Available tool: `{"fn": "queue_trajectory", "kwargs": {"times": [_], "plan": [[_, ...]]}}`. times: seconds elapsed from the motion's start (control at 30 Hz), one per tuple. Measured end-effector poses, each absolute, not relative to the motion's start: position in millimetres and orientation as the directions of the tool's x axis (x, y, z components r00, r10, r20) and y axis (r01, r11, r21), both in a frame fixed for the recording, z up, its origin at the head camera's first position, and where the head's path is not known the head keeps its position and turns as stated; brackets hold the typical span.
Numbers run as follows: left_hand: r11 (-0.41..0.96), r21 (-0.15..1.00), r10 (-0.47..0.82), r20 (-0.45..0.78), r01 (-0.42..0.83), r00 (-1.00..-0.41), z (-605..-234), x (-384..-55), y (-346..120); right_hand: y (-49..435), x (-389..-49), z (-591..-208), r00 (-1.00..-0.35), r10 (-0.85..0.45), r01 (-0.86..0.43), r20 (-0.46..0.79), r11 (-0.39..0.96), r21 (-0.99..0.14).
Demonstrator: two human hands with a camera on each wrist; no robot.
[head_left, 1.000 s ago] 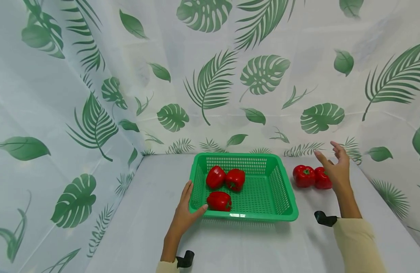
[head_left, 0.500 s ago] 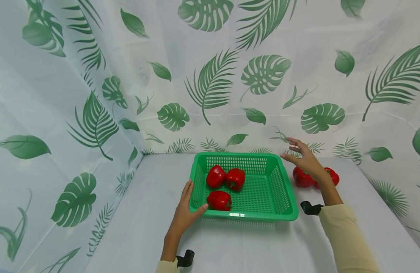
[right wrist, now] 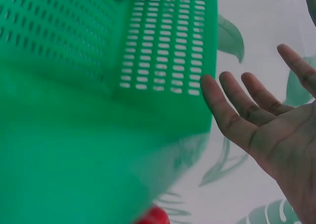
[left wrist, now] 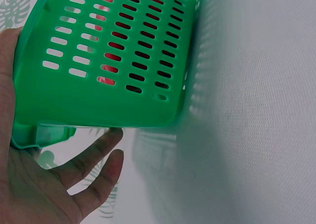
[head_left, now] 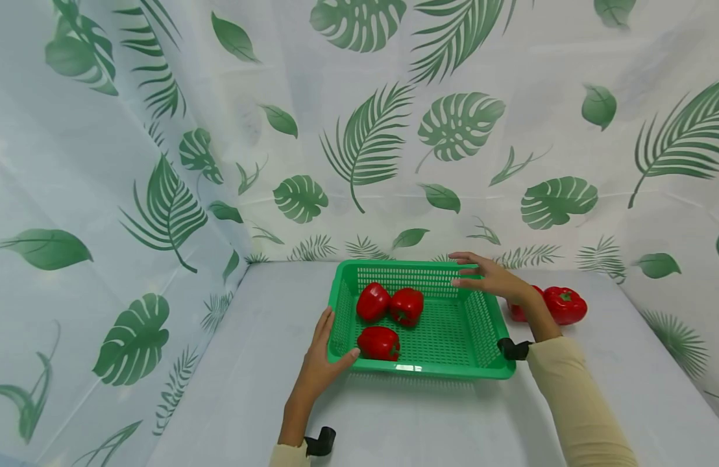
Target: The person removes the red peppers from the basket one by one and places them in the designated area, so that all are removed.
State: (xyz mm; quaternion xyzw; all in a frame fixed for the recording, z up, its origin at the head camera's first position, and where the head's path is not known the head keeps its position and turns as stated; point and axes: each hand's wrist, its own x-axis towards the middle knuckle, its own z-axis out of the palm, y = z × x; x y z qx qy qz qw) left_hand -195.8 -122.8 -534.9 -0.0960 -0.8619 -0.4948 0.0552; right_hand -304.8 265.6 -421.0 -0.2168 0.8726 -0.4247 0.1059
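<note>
The left hand lies at the near left corner of a green basket, thumb at the front rim and loosely straight fingers along the outer left side; they touch the basket without curling tightly round it. Just behind this hand is a black wrist device, then the end of a pale sleeve.

Just beyond the left thumb, inside the wall, a red bell pepper rests on its side, stem end toward the right. Further from that hand are a second pepper and, close on its right, a third pepper, both in the basket's left half.

The right hand is over the basket's far right corner, fingers spread and holding nothing; whether a fingertip touches the rim cannot be told. Its wrist carries another black device. Beneath and behind that wrist, outside the basket, a fourth pepper is partly hidden. A fifth pepper stands beside it, farther right, on the white tabletop. Beyond both hands rises a white leaf-print backdrop.
</note>
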Motion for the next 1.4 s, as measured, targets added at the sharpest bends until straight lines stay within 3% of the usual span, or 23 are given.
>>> {"fn": "queue_trajectory", "kwargs": {"times": [0.17, 0.57, 1.4], "plan": [[0.489, 0.846, 0.11, 0.181, 0.212, -0.977, -535.8, -195.1, -121.2, 256.8, -311.5, -431.2, -0.862, -0.506, -0.274, -0.045, 0.537, -0.798], [0.499, 0.839, 0.119, 0.182, 0.217, -0.976, -533.7, -194.4, -120.0, 239.2, -323.7, -445.3, -0.814, -0.518, -0.07, -0.261, 0.534, -0.842], [0.502, 0.835, 0.101, 0.2, 0.224, -0.975, -533.6, -195.3, -122.1, 199.3, -337.9, -474.5, -0.761, -0.481, 0.068, -0.436, 0.609, -0.79]]}}
